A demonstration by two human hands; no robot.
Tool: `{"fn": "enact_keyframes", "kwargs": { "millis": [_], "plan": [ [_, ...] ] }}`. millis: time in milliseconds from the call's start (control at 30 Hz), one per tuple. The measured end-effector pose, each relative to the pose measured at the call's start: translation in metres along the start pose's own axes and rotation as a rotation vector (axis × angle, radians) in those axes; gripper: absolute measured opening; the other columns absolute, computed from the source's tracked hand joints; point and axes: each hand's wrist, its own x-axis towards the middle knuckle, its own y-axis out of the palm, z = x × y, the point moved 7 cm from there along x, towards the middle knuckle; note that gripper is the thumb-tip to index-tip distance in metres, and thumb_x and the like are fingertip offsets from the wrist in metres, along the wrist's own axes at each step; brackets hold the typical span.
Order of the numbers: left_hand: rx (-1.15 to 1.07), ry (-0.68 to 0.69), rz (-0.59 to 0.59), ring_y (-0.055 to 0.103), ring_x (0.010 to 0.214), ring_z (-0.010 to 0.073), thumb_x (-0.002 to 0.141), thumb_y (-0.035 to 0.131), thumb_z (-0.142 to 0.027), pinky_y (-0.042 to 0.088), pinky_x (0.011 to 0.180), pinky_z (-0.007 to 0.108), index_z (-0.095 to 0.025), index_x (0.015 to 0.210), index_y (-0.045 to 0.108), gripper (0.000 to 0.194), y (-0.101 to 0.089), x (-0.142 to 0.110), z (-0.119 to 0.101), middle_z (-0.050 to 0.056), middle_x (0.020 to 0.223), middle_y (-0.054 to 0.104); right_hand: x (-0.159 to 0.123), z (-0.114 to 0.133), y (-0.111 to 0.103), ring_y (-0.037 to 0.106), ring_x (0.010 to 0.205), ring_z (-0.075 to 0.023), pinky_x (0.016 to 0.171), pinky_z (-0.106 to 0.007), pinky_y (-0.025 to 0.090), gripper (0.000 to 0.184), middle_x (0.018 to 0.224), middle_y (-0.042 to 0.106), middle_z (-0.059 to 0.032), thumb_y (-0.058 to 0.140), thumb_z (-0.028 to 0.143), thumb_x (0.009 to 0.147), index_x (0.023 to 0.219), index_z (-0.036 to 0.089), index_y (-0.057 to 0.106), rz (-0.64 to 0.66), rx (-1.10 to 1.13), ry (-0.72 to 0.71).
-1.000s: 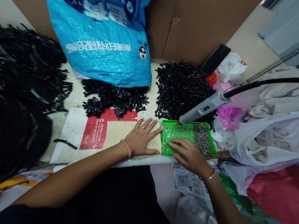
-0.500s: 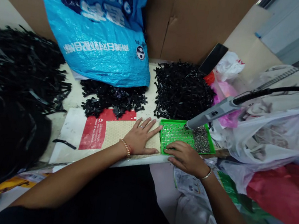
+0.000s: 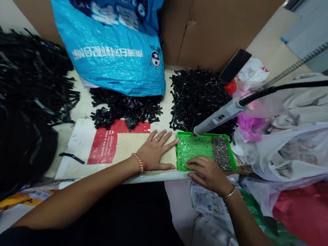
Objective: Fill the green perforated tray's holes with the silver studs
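Note:
My left hand [image 3: 154, 153] lies flat with spread fingers on a beige textured pad [image 3: 130, 147], its fingertips near the left rim of a green tray [image 3: 177, 151]. The tray has a perforated plate, with small metal screws [image 3: 221, 151] heaped at its right end. My right hand [image 3: 208, 172] rests over the tray's near rim. Its fingers reach inside, the thumb is apart, and I see nothing held. A grey electric screwdriver [image 3: 217, 116] hangs slanted over the tray, held by neither hand. Its tip is near the far rim; whether it touches cannot be made out.
Piles of black plastic strips [image 3: 201, 99] lie behind the tray and to the left. A blue printed bag [image 3: 109, 51] stands at the back. One black strip [image 3: 71, 157] lies apart. A phone [image 3: 234, 65] leans at the back right, near plastic bags [image 3: 287, 147].
The screwdriver has swung left, its tip now near the tray's far rim. My right hand has shifted slightly right along the near rim. My left hand has stayed almost still.

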Motion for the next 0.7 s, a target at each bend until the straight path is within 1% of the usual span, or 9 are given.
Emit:
{"fn": "enact_keyframes", "kwargs": {
  "millis": [133,200,300,367,433,500,600,667,700],
  "plan": [
    [-0.008,0.004,0.01,0.021,0.148,0.0385,0.082,0.046,-0.082,0.011,0.119,0.059,-0.025,0.159,0.021,0.099,0.0,0.0,0.0,0.016,0.163,0.021,-0.021,-0.024,-0.012,0.064,0.101,-0.0249,0.089,-0.045,0.051,0.026,0.108,0.069,-0.009,0.052,0.036,0.101,0.111,0.021,0.071,-0.05,-0.095,0.092],
    [-0.004,0.004,0.021,0.02,0.148,0.0386,0.082,0.046,-0.082,0.011,0.118,0.059,-0.025,0.159,0.021,0.099,0.0,0.0,0.0,0.017,0.163,0.021,-0.023,-0.031,-0.02,0.064,0.1,-0.0249,0.088,-0.045,0.052,0.027,0.108,0.07,-0.009,0.05,0.036,0.102,0.111,0.021,0.071,-0.092,-0.11,0.127],
    [0.008,-0.001,0.024,0.019,0.149,0.0384,0.082,0.047,-0.082,0.011,0.118,0.059,-0.026,0.159,0.02,0.099,0.001,0.0,0.0,0.016,0.163,0.021,-0.004,-0.026,-0.017,0.061,0.112,-0.0256,0.094,-0.046,0.051,0.033,0.123,0.066,-0.0102,0.045,0.036,0.104,0.125,0.022,0.065,-0.116,-0.086,0.122],
    [0.014,-0.003,0.022,0.019,0.149,0.0384,0.082,0.047,-0.082,0.011,0.118,0.059,-0.026,0.159,0.02,0.099,0.001,0.0,0.0,0.017,0.163,0.021,0.013,-0.018,-0.007,0.057,0.121,-0.0267,0.101,-0.048,0.048,0.038,0.134,0.061,-0.0108,0.044,0.038,0.104,0.134,0.021,0.059,-0.07,-0.089,0.087],
    [0.013,-0.003,0.019,0.02,0.149,0.0382,0.082,0.046,-0.083,0.011,0.118,0.058,-0.026,0.159,0.02,0.099,0.0,0.0,0.0,0.016,0.163,0.022,0.019,-0.018,0.002,0.055,0.124,-0.0277,0.103,-0.05,0.047,0.04,0.138,0.059,-0.0108,0.047,0.04,0.103,0.138,0.021,0.057,-0.021,-0.12,0.066],
    [0.007,-0.001,0.016,0.02,0.148,0.0381,0.082,0.045,-0.083,0.011,0.118,0.058,-0.026,0.159,0.021,0.099,-0.001,0.0,-0.001,0.016,0.162,0.022,0.009,-0.028,0.001,0.058,0.121,-0.0284,0.102,-0.05,0.049,0.039,0.136,0.06,-0.0116,0.049,0.038,0.102,0.136,0.02,0.059,-0.021,-0.171,0.08],
    [-0.006,0.001,0.012,0.021,0.148,0.0383,0.081,0.046,-0.083,0.011,0.118,0.058,-0.026,0.159,0.022,0.099,-0.001,0.0,0.0,0.016,0.162,0.023,-0.02,-0.051,-0.013,0.062,0.113,-0.0303,0.097,-0.052,0.051,0.037,0.127,0.065,-0.0141,0.049,0.038,0.102,0.128,0.017,0.065,-0.075,-0.258,0.158],
    [-0.013,-0.002,0.007,0.021,0.148,0.0385,0.081,0.047,-0.082,0.01,0.118,0.058,-0.026,0.159,0.022,0.099,-0.001,0.0,0.0,0.015,0.163,0.023,-0.032,-0.056,-0.021,0.061,0.113,-0.0307,0.097,-0.053,0.051,0.037,0.126,0.065,-0.0147,0.048,0.039,0.102,0.127,0.017,0.065,-0.114,-0.261,0.201],
    [-0.016,-0.002,0.006,0.021,0.148,0.0387,0.081,0.048,-0.082,0.01,0.118,0.058,-0.026,0.159,0.022,0.099,-0.001,-0.001,0.001,0.015,0.163,0.023,-0.033,-0.053,-0.023,0.06,0.115,-0.0302,0.098,-0.052,0.05,0.038,0.129,0.063,-0.0144,0.047,0.039,0.103,0.129,0.018,0.064,-0.126,-0.238,0.206]
  ]
}}
